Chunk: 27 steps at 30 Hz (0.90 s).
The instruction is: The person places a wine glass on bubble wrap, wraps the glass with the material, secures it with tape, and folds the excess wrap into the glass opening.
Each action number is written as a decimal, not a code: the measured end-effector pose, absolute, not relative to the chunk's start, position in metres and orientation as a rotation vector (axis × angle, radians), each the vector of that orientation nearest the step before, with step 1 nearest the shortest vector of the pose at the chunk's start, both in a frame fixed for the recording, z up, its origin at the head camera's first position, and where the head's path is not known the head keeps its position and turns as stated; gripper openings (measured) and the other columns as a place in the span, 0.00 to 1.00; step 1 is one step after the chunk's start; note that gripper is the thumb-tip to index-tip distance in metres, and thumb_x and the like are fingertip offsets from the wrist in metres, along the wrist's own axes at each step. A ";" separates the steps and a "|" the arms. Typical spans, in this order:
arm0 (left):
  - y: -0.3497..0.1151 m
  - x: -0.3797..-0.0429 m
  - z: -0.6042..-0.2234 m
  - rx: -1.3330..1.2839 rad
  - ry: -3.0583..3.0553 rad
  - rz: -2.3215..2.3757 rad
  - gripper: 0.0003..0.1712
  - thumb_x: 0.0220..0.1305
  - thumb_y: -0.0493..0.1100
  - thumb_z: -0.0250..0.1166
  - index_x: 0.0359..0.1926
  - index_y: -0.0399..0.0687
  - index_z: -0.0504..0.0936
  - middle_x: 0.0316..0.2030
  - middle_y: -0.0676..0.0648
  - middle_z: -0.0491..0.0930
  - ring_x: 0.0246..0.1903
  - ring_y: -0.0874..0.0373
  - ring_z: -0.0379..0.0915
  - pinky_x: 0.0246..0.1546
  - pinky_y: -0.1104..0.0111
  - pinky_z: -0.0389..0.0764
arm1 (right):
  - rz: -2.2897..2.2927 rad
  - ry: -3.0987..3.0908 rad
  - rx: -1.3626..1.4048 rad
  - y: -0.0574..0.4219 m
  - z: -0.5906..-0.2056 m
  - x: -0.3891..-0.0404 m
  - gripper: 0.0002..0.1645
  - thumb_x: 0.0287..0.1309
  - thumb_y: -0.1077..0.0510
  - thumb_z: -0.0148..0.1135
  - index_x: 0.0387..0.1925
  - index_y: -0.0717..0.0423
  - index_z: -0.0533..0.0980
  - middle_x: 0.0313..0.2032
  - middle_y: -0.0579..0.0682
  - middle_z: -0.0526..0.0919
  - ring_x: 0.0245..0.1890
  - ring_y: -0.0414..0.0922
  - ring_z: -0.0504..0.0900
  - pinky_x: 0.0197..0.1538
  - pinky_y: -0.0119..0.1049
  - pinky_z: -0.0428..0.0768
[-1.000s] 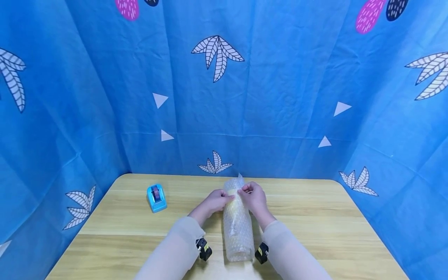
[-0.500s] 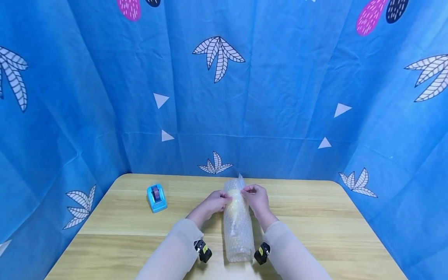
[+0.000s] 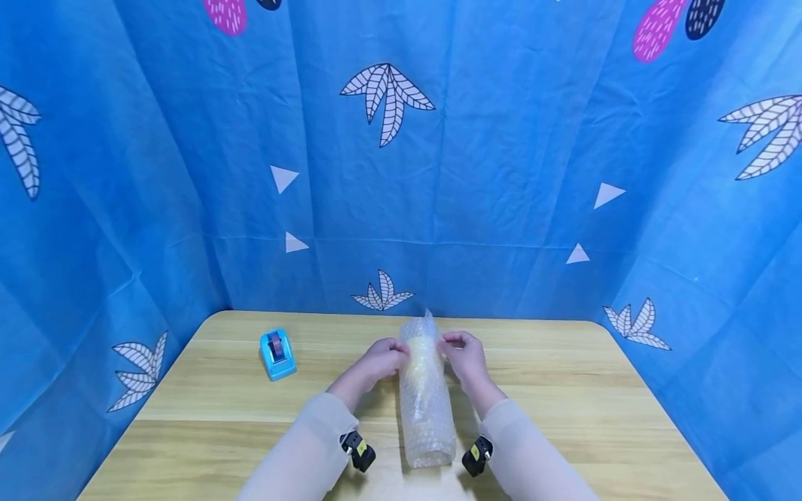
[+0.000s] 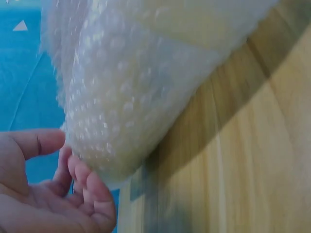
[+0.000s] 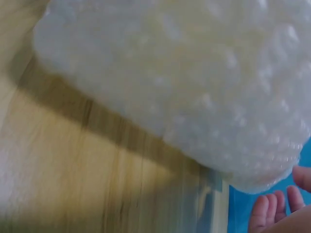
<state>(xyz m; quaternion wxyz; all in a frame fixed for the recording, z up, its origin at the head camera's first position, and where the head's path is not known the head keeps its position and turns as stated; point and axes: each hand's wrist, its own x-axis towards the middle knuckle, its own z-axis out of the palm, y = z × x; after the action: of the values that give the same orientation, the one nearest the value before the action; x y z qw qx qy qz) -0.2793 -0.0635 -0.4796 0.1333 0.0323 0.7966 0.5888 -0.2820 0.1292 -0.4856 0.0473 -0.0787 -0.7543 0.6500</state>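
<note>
A bubble-wrap roll (image 3: 427,410) lies lengthwise on the table, with something yellowish showing through its far half. My left hand (image 3: 383,358) is at the roll's left side near the far end. In the left wrist view the bubble wrap (image 4: 121,97) fills the middle, with the thumb and loosely bent fingers of my left hand (image 4: 58,189) at its edge. On the opposite side my right hand (image 3: 465,358) has its thumb at the roll's edge. The right wrist view shows the fingers of that right hand (image 5: 282,208) relaxed beside the wrap (image 5: 184,97).
A blue tape dispenser (image 3: 278,355) stands on the left part of the wooden table (image 3: 564,390). Behind and at both sides hangs a blue patterned curtain (image 3: 501,153). Each wrist carries a small black camera (image 3: 478,456).
Both hands have drawn apart from the top of the roll toward its two sides, the right hand moving right and the left hand slightly left. The roll has stayed in place.
</note>
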 end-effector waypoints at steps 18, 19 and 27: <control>-0.052 -0.260 -0.490 -0.101 2.205 1.828 0.38 0.71 0.50 0.61 0.68 0.26 0.59 0.61 0.30 0.68 0.57 0.37 0.72 0.55 0.50 0.79 | 2.294 -2.512 -0.268 0.132 -0.494 -0.271 0.32 0.72 0.43 0.56 0.57 0.70 0.72 0.36 0.53 0.81 0.30 0.41 0.80 0.34 0.32 0.82; -0.051 -0.261 -0.490 -0.109 2.213 1.832 0.38 0.71 0.50 0.62 0.68 0.27 0.60 0.62 0.30 0.69 0.57 0.37 0.72 0.56 0.49 0.78 | 2.305 -2.504 -0.256 0.131 -0.494 -0.270 0.32 0.72 0.43 0.55 0.57 0.70 0.71 0.36 0.52 0.80 0.30 0.42 0.80 0.34 0.33 0.82; -0.047 -0.261 -0.485 -0.135 2.223 1.944 0.40 0.68 0.50 0.62 0.71 0.32 0.59 0.63 0.33 0.69 0.58 0.39 0.71 0.61 0.45 0.72 | 2.059 -2.506 -0.199 0.122 -0.485 -0.268 0.35 0.72 0.41 0.53 0.61 0.69 0.69 0.47 0.59 0.79 0.41 0.49 0.79 0.44 0.43 0.82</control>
<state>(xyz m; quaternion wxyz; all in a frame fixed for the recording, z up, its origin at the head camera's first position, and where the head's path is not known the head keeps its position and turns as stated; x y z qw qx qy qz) -0.2614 -0.0471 -0.4854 0.0926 -0.0456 0.7487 0.6548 -0.2684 0.1223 -0.4855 -0.0541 -0.0612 -0.7701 0.6326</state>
